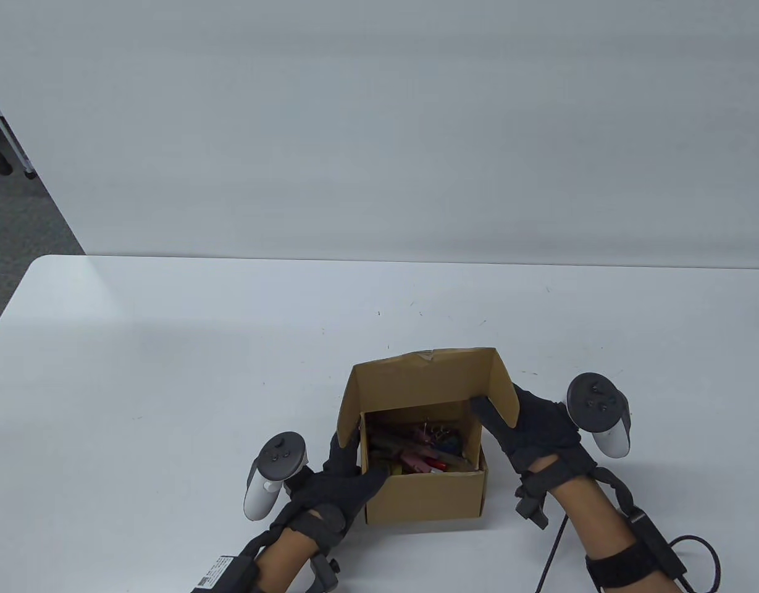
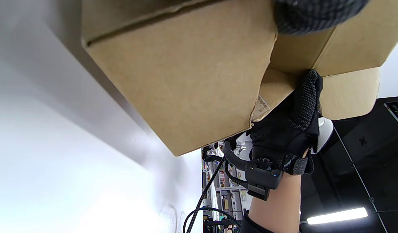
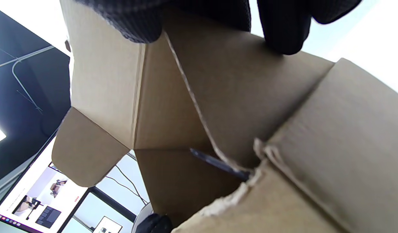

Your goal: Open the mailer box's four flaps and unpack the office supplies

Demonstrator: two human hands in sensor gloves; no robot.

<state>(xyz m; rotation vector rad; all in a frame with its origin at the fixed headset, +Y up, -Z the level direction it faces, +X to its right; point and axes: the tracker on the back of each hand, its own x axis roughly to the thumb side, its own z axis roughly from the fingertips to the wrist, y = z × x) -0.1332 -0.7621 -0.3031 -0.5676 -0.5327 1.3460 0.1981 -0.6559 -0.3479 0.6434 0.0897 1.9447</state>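
A brown cardboard mailer box (image 1: 425, 494) stands near the table's front edge with its top open. The back flap (image 1: 425, 380) and both side flaps stand up. Inside lie office supplies (image 1: 422, 450): pens, markers and binder clips. My left hand (image 1: 354, 457) grips the left flap (image 1: 350, 401) at the box's near left corner, thumb on the front rim. My right hand (image 1: 495, 412) grips the right flap (image 1: 503, 386), thumb on its inner face. In the left wrist view the right hand (image 2: 292, 129) holds that flap. The right wrist view shows a dark pen (image 3: 218, 163) poking from the box.
The white table (image 1: 169, 370) stretches left, right and behind the box, with a grey wall beyond. A black cable (image 1: 555, 550) trails from my right wrist by the front edge. Grey floor and a chair leg show at far left.
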